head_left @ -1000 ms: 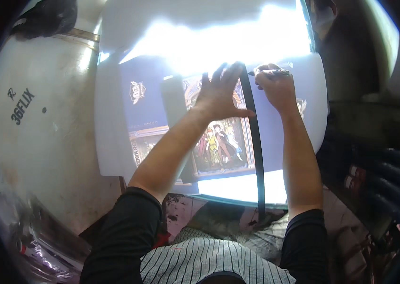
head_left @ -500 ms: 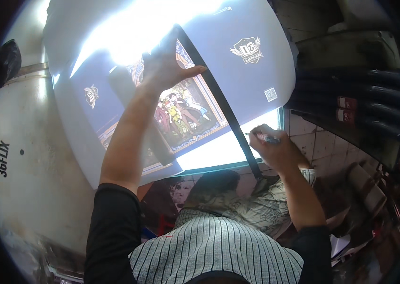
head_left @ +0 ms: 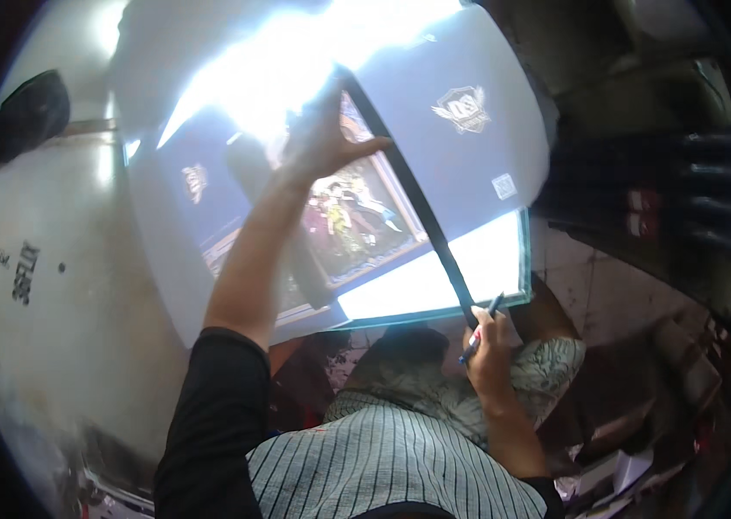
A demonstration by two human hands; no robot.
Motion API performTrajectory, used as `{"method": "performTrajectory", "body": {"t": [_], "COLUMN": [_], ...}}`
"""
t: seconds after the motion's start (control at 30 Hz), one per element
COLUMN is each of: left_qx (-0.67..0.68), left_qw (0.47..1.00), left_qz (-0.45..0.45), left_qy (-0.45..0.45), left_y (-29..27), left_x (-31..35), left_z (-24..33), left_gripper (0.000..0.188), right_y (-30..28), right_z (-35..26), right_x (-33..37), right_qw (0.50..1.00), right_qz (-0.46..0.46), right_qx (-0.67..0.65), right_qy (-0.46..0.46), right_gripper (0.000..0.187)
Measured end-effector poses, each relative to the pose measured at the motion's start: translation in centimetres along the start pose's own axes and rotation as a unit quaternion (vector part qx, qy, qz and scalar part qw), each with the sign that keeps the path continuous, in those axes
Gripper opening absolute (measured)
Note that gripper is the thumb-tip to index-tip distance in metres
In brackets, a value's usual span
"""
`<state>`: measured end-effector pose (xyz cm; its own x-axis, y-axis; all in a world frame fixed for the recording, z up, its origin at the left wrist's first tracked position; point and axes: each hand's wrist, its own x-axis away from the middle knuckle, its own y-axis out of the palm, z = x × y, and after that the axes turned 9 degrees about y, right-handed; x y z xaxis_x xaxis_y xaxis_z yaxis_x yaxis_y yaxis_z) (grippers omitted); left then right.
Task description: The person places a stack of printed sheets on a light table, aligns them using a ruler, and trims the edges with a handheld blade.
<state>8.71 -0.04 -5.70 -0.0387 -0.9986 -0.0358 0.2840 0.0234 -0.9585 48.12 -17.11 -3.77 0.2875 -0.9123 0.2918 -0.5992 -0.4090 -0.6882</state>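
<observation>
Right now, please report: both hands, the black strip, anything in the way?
Left hand: spread, thumb on black strip. Right hand: holding pen near strip's lower end. Strip: slanting across printed sheet. In the way: glare over sheet's far part.

I have the left forearm (head_left: 248,259) extended toward the far side, slanting rightward. The left hand (head_left: 322,143) lies back uppermost, thumb splayed right; glare obscures its fingertips. I record the right forearm (head_left: 510,428) slanting far-left, the right hand (head_left: 490,346) nearer, fingers curled together.
</observation>
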Motion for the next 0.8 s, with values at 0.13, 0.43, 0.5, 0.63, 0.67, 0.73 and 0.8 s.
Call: {"method": "performTrajectory", "body": {"t": [0.13,0.43,0.5,0.63,0.67,0.73,0.8], "left_qx": [0.0,0.032,0.037,0.044,0.045,0.052,0.058], "left_qw": [1.0,0.996,0.996,0.994,0.995,0.995,0.995], "left_qz": [0.027,0.079,0.085,0.095,0.093,0.089,0.085], "left_qy": [0.01,0.02,0.017,0.013,0.01,0.004,-0.002], "left_y": [1.9,1.5,1.5,1.6,1.6,1.6,1.5], "left_x": [0.6,1.1,1.1,1.2,1.2,1.1,1.1], "left_z": [-0.9,-1.1,-1.1,-1.4,-1.4,-1.1,-1.0], "left_gripper": [0.116,0.099,0.096,0.094,0.094,0.093,0.093], "right_y": [-0.4,-0.2,-0.2,-0.2,-0.2,-0.2,-0.2], "right_z": [0.1,-0.2,-0.3,-0.7,-0.7,-0.7,-0.7], "right_x": [0.4,0.7,0.8,0.8,0.7,0.7,0.6], "right_qw": [0.999,0.999,0.999,0.999,0.999,0.998,0.998], "right_qz": [-0.017,-0.01,-0.008,-0.025,-0.029,-0.028,-0.027], "right_qx": [0.026,0.032,0.027,0.021,0.022,0.024,0.025], "right_qy": [-0.022,-0.042,-0.039,-0.036,-0.039,-0.041,-0.043], "right_gripper": [0.042,0.032,0.031,0.03,0.03,0.029,0.029]}}
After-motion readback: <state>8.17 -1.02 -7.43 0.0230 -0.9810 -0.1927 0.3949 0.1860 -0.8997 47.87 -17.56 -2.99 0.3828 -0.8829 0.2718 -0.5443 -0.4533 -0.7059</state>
